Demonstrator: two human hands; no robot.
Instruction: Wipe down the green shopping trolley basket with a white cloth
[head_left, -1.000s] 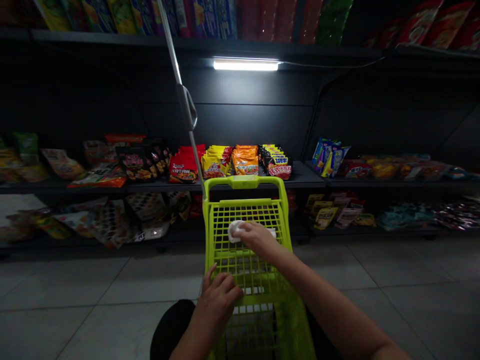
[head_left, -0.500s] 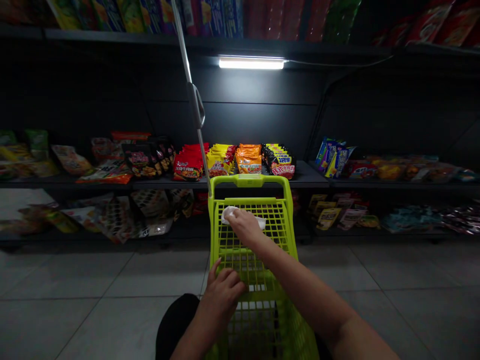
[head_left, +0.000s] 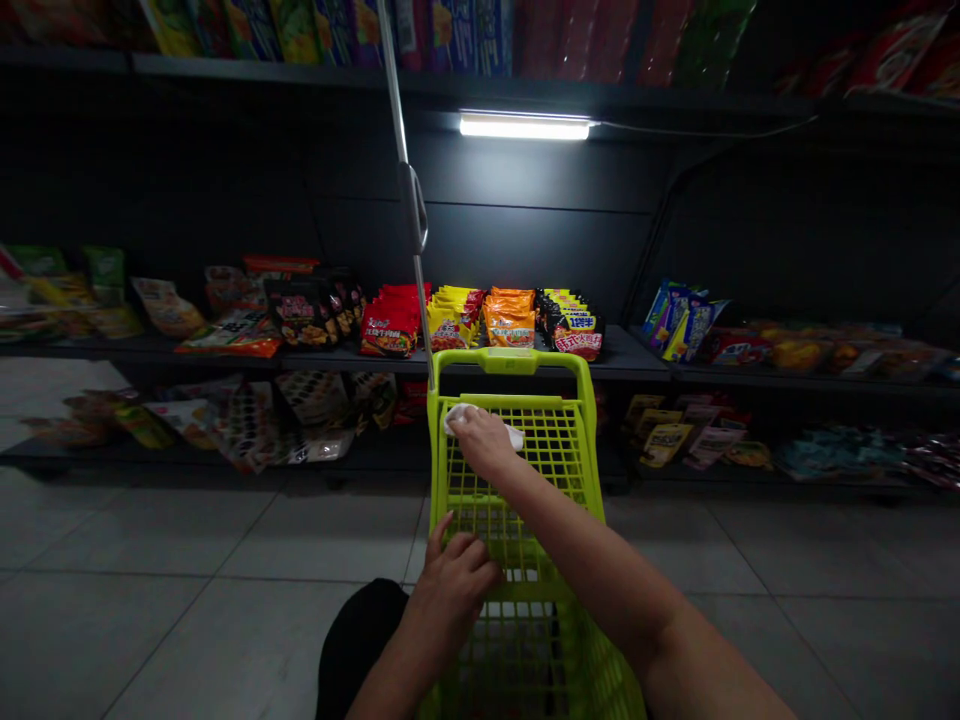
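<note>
Plainly, right hand [head_left: 481,442] pinching cloth [head_left: 456,413], left hand [head_left: 459,578] spread, basket [head_left: 525,591], packet [head_left: 579,326] reading "1袋半"

Basket [head_left: 532,592] before the shelf [head_left: 630,345], cloth [head_left: 516,438] on its upper mesh [head_left: 555,450], pole [head_left: 398,110] left of its handle [head_left: 510,360], noodle packets [head_left: 510,320] behind, lamp [head_left: 525,127] above them

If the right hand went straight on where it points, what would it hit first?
Probably the basket's left rim, just past the cloth the right hand holds, though depth is hard to judge.
</note>
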